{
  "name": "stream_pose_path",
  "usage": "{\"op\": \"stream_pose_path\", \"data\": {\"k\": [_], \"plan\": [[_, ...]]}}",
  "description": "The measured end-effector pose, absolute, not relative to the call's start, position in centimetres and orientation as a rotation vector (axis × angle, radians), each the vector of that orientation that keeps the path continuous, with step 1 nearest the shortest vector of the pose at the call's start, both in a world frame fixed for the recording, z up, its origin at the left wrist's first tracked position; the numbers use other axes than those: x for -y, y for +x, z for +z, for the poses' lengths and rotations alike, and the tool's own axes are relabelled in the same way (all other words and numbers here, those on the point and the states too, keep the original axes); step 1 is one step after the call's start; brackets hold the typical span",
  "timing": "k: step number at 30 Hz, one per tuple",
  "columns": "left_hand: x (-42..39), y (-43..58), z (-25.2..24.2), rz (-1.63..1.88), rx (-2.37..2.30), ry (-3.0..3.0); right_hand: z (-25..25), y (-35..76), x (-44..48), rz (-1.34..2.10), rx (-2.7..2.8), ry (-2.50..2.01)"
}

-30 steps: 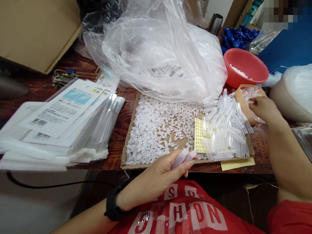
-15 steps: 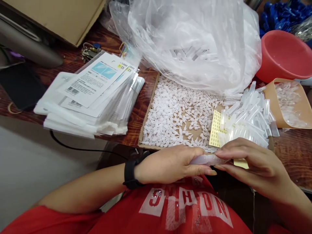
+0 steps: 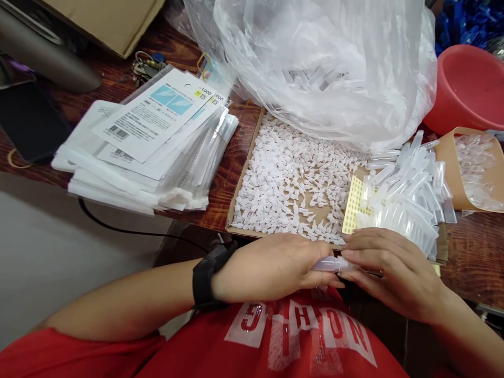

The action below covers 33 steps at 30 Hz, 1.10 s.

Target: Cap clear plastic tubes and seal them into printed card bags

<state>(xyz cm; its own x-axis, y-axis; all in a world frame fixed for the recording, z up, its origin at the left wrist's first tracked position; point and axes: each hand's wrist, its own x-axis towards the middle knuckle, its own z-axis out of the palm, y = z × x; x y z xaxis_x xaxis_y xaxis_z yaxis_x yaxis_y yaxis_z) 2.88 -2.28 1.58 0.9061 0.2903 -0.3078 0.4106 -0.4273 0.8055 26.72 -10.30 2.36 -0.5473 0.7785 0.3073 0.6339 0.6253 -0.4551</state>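
Observation:
My left hand (image 3: 275, 265) grips small translucent plastic tubes (image 3: 328, 264) just below the table's front edge, above my red shirt. My right hand (image 3: 388, 270) meets it from the right, fingertips pinching the tubes' protruding end. Just beyond my hands lies a cardboard tray (image 3: 246, 173) covered with many small white plastic caps (image 3: 291, 184). On its right part sits a pile of clear tubes (image 3: 405, 197) over a yellow sticker sheet (image 3: 353, 206). I wear a black watch (image 3: 205, 281) on my left wrist.
A big clear plastic bag (image 3: 326, 68) of tubes fills the back. A red bowl (image 3: 468, 86) and a tan holder of clear caps (image 3: 472, 168) are at the right. A stack of packaged leaflets (image 3: 149, 142), keys (image 3: 145, 63) and a cardboard box (image 3: 106, 18) lie left.
My right hand came back from the tan holder at the right and joined the left hand at the tubes. The view swung down and left.

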Motion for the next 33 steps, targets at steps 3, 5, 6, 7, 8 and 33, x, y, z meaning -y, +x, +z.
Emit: {"op": "stream_pose_path", "data": {"k": [3, 5, 6, 7, 8, 33], "plan": [[2.3, 3.2, 1.4, -0.165, -0.457, 2.052, 2.5, 26.9, 10.0, 0.271, 2.512, -1.083], [2.2, 3.3, 1.4, -0.161, -0.456, 2.066, 2.6, 27.0, 9.9, 0.233, 2.550, -1.089], [2.2, 3.4, 1.4, -0.165, -0.458, 2.072, 2.6, 27.0, 9.9, 0.206, 2.560, -1.081], [2.2, 3.4, 1.5, -0.178, -0.457, 2.080, 2.6, 27.1, 9.9, 0.181, 2.571, -1.075], [2.1, 3.4, 1.5, -0.196, -0.454, 2.089, 2.6, 27.1, 10.0, 0.165, 2.585, -1.066], [2.6, 3.1, 0.5, -0.170, -0.649, 1.959, 3.7, 34.5, 7.7, 0.138, 2.300, -1.928]]}}
